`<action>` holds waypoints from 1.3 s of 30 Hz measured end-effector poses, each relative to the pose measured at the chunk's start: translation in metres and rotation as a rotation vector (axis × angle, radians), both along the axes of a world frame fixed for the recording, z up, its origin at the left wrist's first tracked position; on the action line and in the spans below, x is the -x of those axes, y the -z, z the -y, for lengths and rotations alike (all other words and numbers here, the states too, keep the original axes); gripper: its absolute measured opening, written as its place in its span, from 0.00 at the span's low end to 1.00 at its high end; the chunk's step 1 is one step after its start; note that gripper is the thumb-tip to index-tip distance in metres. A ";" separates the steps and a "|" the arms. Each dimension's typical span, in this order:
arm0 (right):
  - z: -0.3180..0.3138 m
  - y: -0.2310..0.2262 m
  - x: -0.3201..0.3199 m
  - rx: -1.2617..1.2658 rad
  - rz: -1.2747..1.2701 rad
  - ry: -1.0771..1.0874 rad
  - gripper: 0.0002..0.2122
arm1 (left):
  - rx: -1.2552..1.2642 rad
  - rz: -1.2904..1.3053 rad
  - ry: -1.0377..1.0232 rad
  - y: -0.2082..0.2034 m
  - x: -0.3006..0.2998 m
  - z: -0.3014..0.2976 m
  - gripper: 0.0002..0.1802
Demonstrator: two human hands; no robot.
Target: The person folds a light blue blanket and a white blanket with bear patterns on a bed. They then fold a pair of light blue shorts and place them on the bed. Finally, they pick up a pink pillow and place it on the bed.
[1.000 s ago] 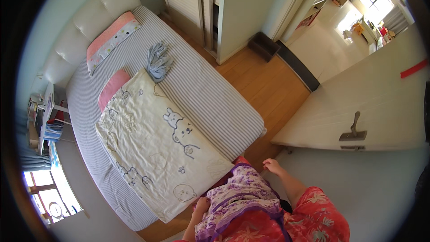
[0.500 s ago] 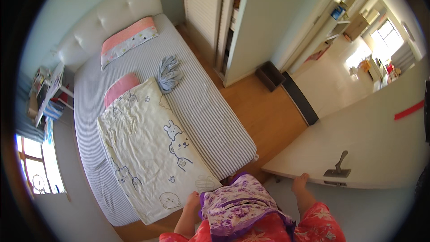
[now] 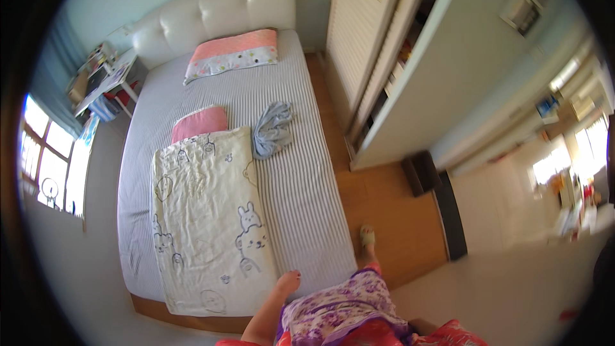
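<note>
My left hand (image 3: 289, 281) is over the near end of the bed, by the lower right corner of a cream blanket (image 3: 211, 230) with animal drawings. Its fingers look curled in, and I see nothing in them. Only the red flowered sleeve (image 3: 451, 334) of my right arm shows at the lower edge; the right hand is out of sight. A grey-blue bundle of cloth (image 3: 273, 131) lies crumpled on the striped sheet (image 3: 314, 218), right of the blanket. Beyond the blanket's far end sits a pink pillow (image 3: 200, 123). A coral and dotted pillow (image 3: 234, 51) rests near the headboard.
Right of the bed, my slippered foot (image 3: 367, 237) is on the wooden floor (image 3: 403, 237). A dark brown box (image 3: 419, 173) stands by the doorway, next to a dark threshold strip (image 3: 451, 218). Along the right is a wardrobe (image 3: 368, 38); a small white desk (image 3: 112, 83) stands far left.
My view has turned right and moved along the bed. My right hand, earlier beside the white door's edge, has left the picture. A slippered foot has come into view.
</note>
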State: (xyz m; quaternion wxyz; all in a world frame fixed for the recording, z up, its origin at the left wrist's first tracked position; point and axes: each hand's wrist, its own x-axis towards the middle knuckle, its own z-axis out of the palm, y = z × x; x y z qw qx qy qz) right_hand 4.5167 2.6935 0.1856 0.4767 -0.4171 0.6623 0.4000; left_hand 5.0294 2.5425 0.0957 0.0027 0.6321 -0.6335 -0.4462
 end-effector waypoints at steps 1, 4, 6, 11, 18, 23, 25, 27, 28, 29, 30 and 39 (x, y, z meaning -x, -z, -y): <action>0.031 0.012 0.020 0.019 0.026 0.009 0.15 | 0.081 -0.040 -0.030 -0.009 0.033 0.024 0.12; 0.127 0.035 0.075 0.032 0.103 -0.007 0.13 | 0.138 -0.046 -0.205 -0.038 0.120 0.096 0.11; 0.173 0.042 0.113 -0.052 0.128 -0.068 0.13 | 0.026 -0.002 -0.133 -0.056 0.168 0.111 0.11; 0.290 0.076 0.222 -0.276 0.133 -0.408 0.11 | 0.114 -0.364 -0.253 -0.120 0.248 0.169 0.11; 0.499 0.127 0.147 0.416 0.363 -0.363 0.09 | -0.140 0.215 -0.748 -0.082 0.224 0.130 0.11; 0.590 0.032 -0.002 0.420 0.771 0.003 0.09 | -0.170 0.103 -0.572 -0.060 0.208 0.151 0.13; 0.601 0.028 -0.027 0.373 0.843 -0.014 0.09 | -0.103 0.138 -0.513 -0.040 0.186 0.200 0.15; 0.612 0.028 -0.039 0.385 0.855 -0.144 0.09 | 0.014 0.194 -0.487 -0.010 0.171 0.259 0.15; 0.614 0.028 -0.038 0.420 0.835 -0.270 0.09 | 0.085 0.228 -0.493 -0.002 0.163 0.295 0.15; 0.617 0.030 -0.036 0.446 0.817 -0.398 0.09 | 0.119 0.292 -0.447 0.007 0.151 0.328 0.15; 0.622 0.032 -0.029 0.470 0.795 -0.486 0.09 | 0.160 0.349 -0.389 0.018 0.137 0.364 0.15; 0.656 0.061 0.053 0.455 0.429 -0.274 0.11 | 0.442 1.142 -0.375 0.141 -0.030 0.539 0.18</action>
